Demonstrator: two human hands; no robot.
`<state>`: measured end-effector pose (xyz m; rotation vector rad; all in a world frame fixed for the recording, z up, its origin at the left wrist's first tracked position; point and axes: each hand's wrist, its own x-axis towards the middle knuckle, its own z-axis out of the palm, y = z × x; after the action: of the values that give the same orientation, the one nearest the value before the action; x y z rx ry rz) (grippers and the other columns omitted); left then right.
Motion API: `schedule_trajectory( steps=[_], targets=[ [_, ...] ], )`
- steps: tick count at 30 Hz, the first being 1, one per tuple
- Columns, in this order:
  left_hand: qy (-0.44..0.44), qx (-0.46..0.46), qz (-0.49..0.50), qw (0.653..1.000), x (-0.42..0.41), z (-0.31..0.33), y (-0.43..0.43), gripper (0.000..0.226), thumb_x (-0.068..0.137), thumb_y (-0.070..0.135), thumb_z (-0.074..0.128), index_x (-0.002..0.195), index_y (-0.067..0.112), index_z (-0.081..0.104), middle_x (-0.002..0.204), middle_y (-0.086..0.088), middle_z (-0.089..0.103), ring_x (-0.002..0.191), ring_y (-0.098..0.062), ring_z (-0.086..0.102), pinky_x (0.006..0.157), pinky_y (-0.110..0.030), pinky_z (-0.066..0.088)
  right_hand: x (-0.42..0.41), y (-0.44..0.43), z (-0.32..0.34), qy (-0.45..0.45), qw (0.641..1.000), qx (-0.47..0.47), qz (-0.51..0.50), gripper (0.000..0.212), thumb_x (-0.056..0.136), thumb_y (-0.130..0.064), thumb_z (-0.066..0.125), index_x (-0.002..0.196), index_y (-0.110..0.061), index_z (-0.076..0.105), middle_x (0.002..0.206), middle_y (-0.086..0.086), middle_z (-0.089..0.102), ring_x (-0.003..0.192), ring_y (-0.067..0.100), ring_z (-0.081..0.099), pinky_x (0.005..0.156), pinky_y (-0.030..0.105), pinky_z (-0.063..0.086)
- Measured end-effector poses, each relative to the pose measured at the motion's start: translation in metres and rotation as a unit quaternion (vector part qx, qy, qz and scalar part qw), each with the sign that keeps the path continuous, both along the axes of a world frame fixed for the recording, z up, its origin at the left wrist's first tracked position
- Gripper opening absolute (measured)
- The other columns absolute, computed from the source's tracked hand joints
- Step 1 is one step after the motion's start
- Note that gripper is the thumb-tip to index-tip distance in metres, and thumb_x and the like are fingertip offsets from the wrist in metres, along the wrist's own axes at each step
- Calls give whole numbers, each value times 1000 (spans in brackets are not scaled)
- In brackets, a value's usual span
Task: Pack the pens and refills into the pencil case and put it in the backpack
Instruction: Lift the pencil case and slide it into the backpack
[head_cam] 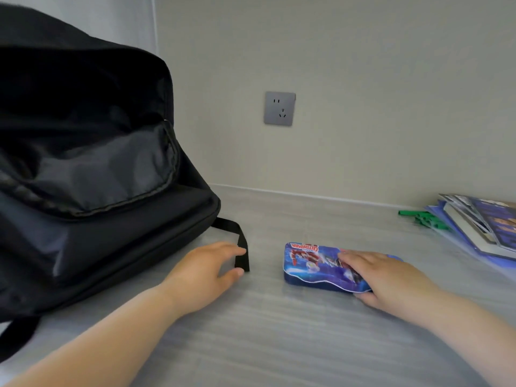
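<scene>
A blue pencil case (312, 268) with a printed lid lies closed on the grey surface, right of centre. My right hand (382, 277) lies over its right end, fingers on the lid and thumb under the near edge. A black backpack (92, 174) fills the left side, its top open and dark inside. My left hand (206, 270) hovers just right of the backpack's base, fingers apart, next to a black strap (240, 247). No pens or refills show.
A stack of books and plastic sleeves (480, 224) lies at the far right, with green pieces (421, 216) beside it. A wall with a grey socket (279, 108) stands close behind the surface.
</scene>
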<state>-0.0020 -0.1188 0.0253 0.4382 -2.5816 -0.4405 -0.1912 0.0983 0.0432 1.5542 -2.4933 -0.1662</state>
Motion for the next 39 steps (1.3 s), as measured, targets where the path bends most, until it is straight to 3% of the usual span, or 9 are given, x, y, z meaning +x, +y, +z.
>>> schedule_trajectory(
  steps=[9,12,14,16,20,25,28,32,39],
  targets=[
    [153,-142,62,976,53,79,-29,25,83,19,53,106,23,62,106,14,61,98,-4,51,77,-7,32,6,-29,0,146,988,52,-12,58,85,-6,36,138,-18,17,140,9,37,118,25,49,94,37,43],
    [146,-207,108,961,82,107,-39,22,84,10,51,99,18,66,102,4,68,95,-16,59,81,-27,40,2,-32,5,161,985,-57,26,43,51,-5,68,92,-14,62,82,7,70,65,22,68,49,24,53],
    [125,-256,150,947,98,127,-51,23,84,9,50,99,15,66,104,-4,70,100,-27,62,85,-38,44,1,-37,11,136,986,-97,22,38,25,-10,80,57,-15,62,45,5,62,33,19,57,27,17,40],
    [105,-252,199,941,112,146,-66,24,86,14,47,102,16,65,109,-5,68,105,-29,59,91,-41,43,-7,-46,12,126,987,-100,3,49,10,-16,86,51,-19,59,40,2,59,30,18,54,26,20,37],
    [69,-167,269,946,133,169,-101,27,88,19,43,109,22,60,120,-2,61,112,-26,53,94,-37,39,-15,-67,32,33,980,-195,18,50,50,-12,80,70,-38,42,60,-3,67,57,28,64,47,33,43],
    [-147,-128,320,927,138,168,-145,39,88,30,44,126,19,45,136,-7,46,123,-26,44,106,-36,35,-4,-109,92,-106,917,-356,145,24,55,-42,68,62,-43,45,62,-16,58,63,19,51,62,11,39],
    [-209,-63,339,915,135,167,-164,49,88,38,42,131,16,36,140,-13,39,128,-28,38,108,-31,30,-2,-137,121,-228,854,-416,213,37,59,-17,80,78,-42,59,78,-17,70,75,12,64,60,3,43],
    [-238,-58,388,888,130,166,-181,62,83,50,44,135,20,28,144,-12,34,130,-31,34,107,-36,31,22,-177,162,-300,771,-452,332,52,61,-6,72,81,-53,62,74,-38,67,68,-14,63,53,3,49],
    [-252,-57,417,871,124,157,-194,63,81,53,44,132,20,29,140,-9,40,127,-31,36,103,-36,30,83,-238,207,-434,648,-440,445,48,42,-49,77,86,-34,65,81,-21,73,76,4,66,59,18,54]
  ],
)
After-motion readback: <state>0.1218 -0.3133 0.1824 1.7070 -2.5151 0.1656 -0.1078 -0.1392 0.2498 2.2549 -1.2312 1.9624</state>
